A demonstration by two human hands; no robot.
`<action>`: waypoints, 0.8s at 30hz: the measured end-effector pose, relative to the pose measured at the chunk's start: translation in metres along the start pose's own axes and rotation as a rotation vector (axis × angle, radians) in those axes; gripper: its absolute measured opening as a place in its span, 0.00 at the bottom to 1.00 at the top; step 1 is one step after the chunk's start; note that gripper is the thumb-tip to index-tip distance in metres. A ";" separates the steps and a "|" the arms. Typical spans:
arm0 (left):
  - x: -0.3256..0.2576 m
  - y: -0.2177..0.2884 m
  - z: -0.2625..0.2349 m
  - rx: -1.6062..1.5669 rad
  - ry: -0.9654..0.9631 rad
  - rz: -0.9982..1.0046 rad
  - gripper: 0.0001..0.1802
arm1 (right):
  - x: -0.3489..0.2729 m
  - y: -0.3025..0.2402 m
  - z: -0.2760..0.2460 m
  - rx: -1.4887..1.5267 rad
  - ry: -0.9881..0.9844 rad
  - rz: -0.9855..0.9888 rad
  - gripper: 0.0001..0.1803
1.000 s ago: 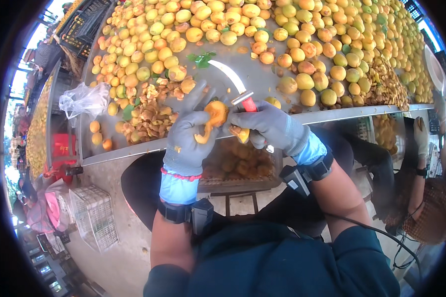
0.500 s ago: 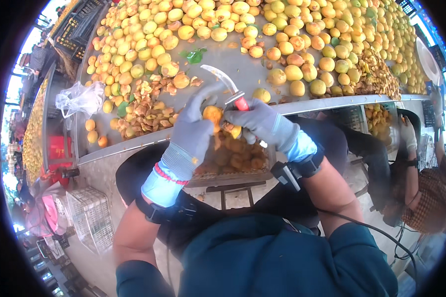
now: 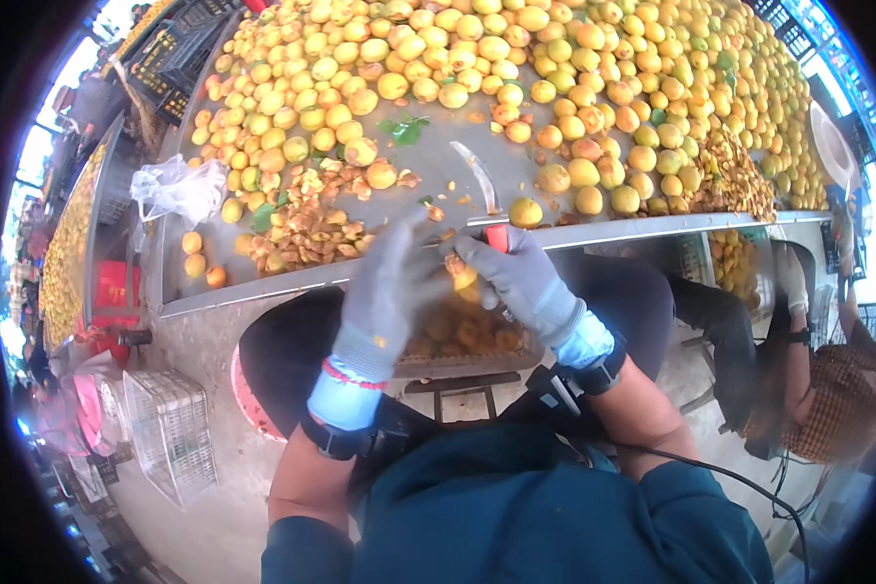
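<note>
Sitting at the near edge of a long grey metal surface (image 3: 457, 185), a person in grey knit gloves is splitting small orange-yellow fruit. The right hand (image 3: 521, 277) is gripping a curved red-handled knife (image 3: 484, 190). The blurred left hand (image 3: 389, 292) is curling around a fruit (image 3: 464, 279); its grip is unclear. A tray of cut pieces (image 3: 462, 336) sits just below. Next, judging by this, steadying fruit against blade. Beyond, whole fruit (image 3: 555, 58) is heaped.

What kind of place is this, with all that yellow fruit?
Likely a fruit-processing shed or market stall. A long metal table is heaped with yellow-orange fruit, a pile of pits and scraps lies beside it, and the gloved right hand holds a curved knife.
</note>
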State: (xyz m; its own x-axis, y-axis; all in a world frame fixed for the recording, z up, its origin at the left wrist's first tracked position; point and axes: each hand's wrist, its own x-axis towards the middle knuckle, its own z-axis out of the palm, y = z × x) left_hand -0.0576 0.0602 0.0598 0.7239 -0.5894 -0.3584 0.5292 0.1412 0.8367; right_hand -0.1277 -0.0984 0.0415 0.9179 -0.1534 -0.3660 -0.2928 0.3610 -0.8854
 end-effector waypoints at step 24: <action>-0.044 0.019 -0.067 -0.034 0.071 0.086 0.22 | 0.007 0.001 0.053 -0.080 -0.025 0.000 0.12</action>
State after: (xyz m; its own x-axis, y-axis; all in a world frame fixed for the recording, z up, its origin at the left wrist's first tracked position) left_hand -0.0496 0.1417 0.0640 0.7962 -0.5165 -0.3152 0.4777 0.2168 0.8513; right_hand -0.1071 -0.0507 0.0532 0.9239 -0.1301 -0.3599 -0.3126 0.2860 -0.9058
